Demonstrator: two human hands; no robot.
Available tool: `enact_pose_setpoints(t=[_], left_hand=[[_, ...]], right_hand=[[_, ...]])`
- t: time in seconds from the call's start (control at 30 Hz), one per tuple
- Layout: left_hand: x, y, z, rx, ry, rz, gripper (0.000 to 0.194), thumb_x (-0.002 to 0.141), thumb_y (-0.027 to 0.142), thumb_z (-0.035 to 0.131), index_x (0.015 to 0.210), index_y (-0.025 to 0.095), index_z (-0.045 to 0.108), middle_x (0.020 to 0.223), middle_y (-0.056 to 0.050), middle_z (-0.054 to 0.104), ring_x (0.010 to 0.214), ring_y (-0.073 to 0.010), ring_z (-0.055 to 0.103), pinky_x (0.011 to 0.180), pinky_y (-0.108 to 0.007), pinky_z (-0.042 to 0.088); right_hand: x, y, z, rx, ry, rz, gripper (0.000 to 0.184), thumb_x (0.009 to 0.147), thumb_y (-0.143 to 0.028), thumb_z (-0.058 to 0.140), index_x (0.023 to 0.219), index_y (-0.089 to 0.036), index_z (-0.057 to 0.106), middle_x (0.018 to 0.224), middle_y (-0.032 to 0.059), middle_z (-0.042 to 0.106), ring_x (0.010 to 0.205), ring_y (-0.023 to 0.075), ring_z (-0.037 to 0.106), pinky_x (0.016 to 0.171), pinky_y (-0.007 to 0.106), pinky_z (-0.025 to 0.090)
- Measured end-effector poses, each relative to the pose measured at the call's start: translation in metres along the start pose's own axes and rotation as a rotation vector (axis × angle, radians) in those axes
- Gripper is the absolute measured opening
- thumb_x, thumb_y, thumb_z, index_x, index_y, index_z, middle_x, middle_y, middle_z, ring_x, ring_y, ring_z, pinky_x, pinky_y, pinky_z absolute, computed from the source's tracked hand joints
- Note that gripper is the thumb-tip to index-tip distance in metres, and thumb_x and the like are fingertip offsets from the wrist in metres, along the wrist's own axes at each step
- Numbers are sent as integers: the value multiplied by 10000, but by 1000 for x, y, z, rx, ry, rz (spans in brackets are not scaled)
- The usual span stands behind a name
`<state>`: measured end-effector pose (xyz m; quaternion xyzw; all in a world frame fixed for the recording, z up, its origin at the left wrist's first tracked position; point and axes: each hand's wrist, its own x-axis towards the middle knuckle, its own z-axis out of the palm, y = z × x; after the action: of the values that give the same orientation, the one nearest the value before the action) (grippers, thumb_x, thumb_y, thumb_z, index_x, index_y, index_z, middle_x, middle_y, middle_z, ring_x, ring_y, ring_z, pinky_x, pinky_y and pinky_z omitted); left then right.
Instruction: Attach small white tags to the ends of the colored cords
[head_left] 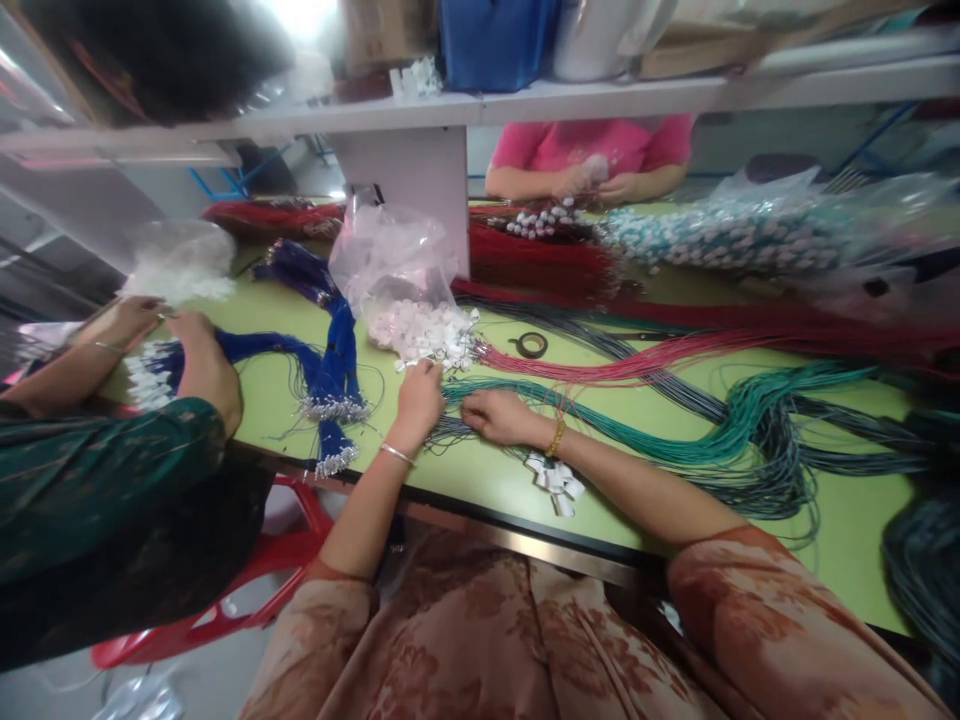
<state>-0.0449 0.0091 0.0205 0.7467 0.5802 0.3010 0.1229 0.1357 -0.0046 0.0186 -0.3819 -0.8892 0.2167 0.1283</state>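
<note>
My left hand (421,398) is closed in a pinch at the near edge of a heap of small white plastic connectors (442,338); whatever its fingertips hold is too small to make out. Just to the right, my right hand (499,415) rests with curled fingers on the ends of the green wires (600,415) and the grey wires (454,432). What lies inside those fingers is hidden. Pink wires (600,372) run rightward from the heap, behind my right hand. White folded tags (555,482) lie below my right wrist, by the table's front edge.
A clear bag (394,250) stands behind the connectors, beside a roll of black tape (531,345). Blue wire bundles (337,350) lie to the left, where a co-worker's hands (199,345) are busy. Another person in pink (589,150) sits opposite. A shelf (480,108) crosses above.
</note>
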Motion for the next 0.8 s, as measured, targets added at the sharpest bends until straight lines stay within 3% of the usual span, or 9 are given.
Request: enact_pose_setpoints(t=[0.1, 0.23, 0.33, 0.4, 0.57, 0.67, 0.8], left_hand=[[13, -21, -1, 173, -107, -36, 246, 733, 17, 464, 779, 170, 650, 895, -169, 588, 919, -308, 513, 812, -407, 384], [10, -25, -3, 99, -16, -116, 231, 742, 50, 519, 897, 168, 643, 852, -128, 584, 838, -266, 522, 771, -369, 386], [6, -25, -13, -171, 156, -201, 248, 766, 133, 583, 1001, 175, 648, 881, -88, 593, 767, -205, 517, 750, -331, 395], [6, -25, -20, -473, 252, -297, 226, 777, 208, 617, 998, 182, 657, 833, -50, 590, 697, -158, 504, 700, -291, 401], [-2, -24, -32, -1186, 242, -522, 234, 664, 263, 757, 837, 146, 652, 724, -2, 583, 577, -71, 478, 568, -206, 384], [-13, -20, -35, -1341, 225, -565, 269, 622, 246, 802, 812, 133, 649, 766, -18, 625, 599, -60, 517, 564, -185, 405], [-27, -13, -34, -1392, 219, -587, 253, 632, 215, 797, 815, 126, 648, 764, -26, 647, 605, -68, 554, 569, -186, 430]], right_hand=[[-3, -4, -5, -140, -11, -80, 216, 915, -238, 410, 845, -169, 603, 831, 78, 608, 666, 155, 459, 579, 277, 227], [-8, -4, -16, -174, -27, -73, 164, 897, -219, 426, 871, -159, 576, 836, 92, 606, 652, 156, 450, 582, 278, 233], [-9, 0, -26, 27, -24, -34, 122, 877, -205, 442, 818, -170, 543, 719, 33, 576, 614, 136, 438, 586, 255, 268], [-6, 0, -31, 200, -24, -50, 98, 848, -194, 461, 777, -174, 525, 686, 1, 556, 602, 119, 429, 585, 236, 289], [14, -16, -32, 388, 23, -61, 66, 791, -172, 487, 744, -162, 532, 686, -20, 551, 604, 95, 431, 587, 213, 308], [26, -27, -33, 388, 17, -62, 73, 770, -148, 491, 717, -152, 541, 658, -23, 550, 594, 89, 432, 589, 211, 307], [36, -39, -35, 431, 8, -53, 97, 795, -166, 488, 767, -140, 578, 688, -10, 585, 615, 96, 477, 601, 206, 330]])
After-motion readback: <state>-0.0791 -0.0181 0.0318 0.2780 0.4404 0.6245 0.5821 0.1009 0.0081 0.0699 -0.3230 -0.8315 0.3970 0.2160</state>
